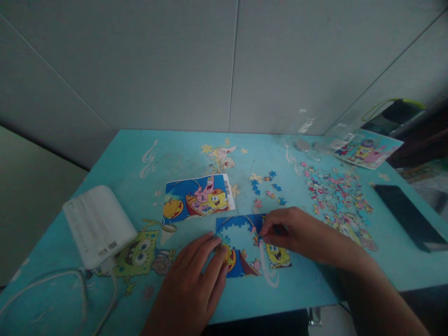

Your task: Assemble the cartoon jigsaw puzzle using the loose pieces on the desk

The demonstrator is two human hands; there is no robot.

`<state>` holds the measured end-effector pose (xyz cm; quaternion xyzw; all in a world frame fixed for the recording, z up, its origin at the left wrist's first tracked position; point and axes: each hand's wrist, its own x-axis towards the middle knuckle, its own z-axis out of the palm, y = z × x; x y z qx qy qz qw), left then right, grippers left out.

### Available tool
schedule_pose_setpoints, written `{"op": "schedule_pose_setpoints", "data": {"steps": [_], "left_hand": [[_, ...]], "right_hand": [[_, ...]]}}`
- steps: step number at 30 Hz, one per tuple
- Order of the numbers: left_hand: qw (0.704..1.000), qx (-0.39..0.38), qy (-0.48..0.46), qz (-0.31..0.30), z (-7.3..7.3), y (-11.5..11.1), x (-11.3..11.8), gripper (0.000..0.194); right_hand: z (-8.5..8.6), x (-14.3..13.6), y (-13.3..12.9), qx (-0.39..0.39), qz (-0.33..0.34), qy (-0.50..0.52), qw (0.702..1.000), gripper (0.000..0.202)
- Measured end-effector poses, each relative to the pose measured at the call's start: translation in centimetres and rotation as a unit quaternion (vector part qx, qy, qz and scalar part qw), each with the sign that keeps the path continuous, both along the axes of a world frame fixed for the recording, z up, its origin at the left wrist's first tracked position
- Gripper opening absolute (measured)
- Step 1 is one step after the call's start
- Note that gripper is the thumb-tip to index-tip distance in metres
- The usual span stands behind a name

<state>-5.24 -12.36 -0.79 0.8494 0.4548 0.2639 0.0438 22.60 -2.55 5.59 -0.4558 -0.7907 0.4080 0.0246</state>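
A partly joined jigsaw puzzle (241, 266) with a blue border and cartoon figures lies near the front of the table, the tabletop showing through a gap in its middle. Along its left edge my left hand (198, 275) rests flat, fingers stretched out and touching the pieces. My right hand (294, 233) pinches a small puzzle piece, mostly hidden by the fingertips, at the puzzle's right side. Just behind sits a picture card (196, 200) printed with a matching scene. Several loose blue and pink pieces (256, 189) are scattered behind the right hand.
A heap of mixed puzzle pieces (336, 193) spreads on the right, beside a dark flat phone-like object (409, 214). Clear containers (304, 126), another picture card (371, 149) and a dark pouch (394, 116) stand back right. A white box-shaped device (100, 226) with a cable (84, 289) occupies the left.
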Motion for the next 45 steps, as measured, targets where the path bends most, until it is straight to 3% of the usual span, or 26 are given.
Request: {"op": "schedule_pose_setpoints", "data": {"steps": [8,20,27,31,45], "left_hand": [[1.000,-0.016,0.010,-0.004,-0.2,-0.1,-0.2,0.024],[1.000,-0.004,0.004,-0.009,-0.2,-0.1,-0.2,0.024],[0.999,0.033,0.004,-0.009,-0.7,0.2,-0.3,0.024],[0.998,0.056,0.006,-0.013,-0.3,0.5,-0.1,0.023],[0.996,0.091,0.014,-0.017,-0.3,0.9,-0.3,0.023]], "right_hand": [[-0.2,0.3,0.1,0.014,0.004,-0.008,1.000,0.008],[0.4,0.5,0.8,0.049,-0.116,-0.007,0.992,0.020],[0.1,-0.6,-0.2,0.017,-0.008,-0.008,1.000,0.010],[-0.4,-1.1,-0.8,0.036,0.002,-0.029,0.999,0.018],[-0.3,-1.4,-0.8,0.063,0.071,0.013,0.995,0.001]]}}
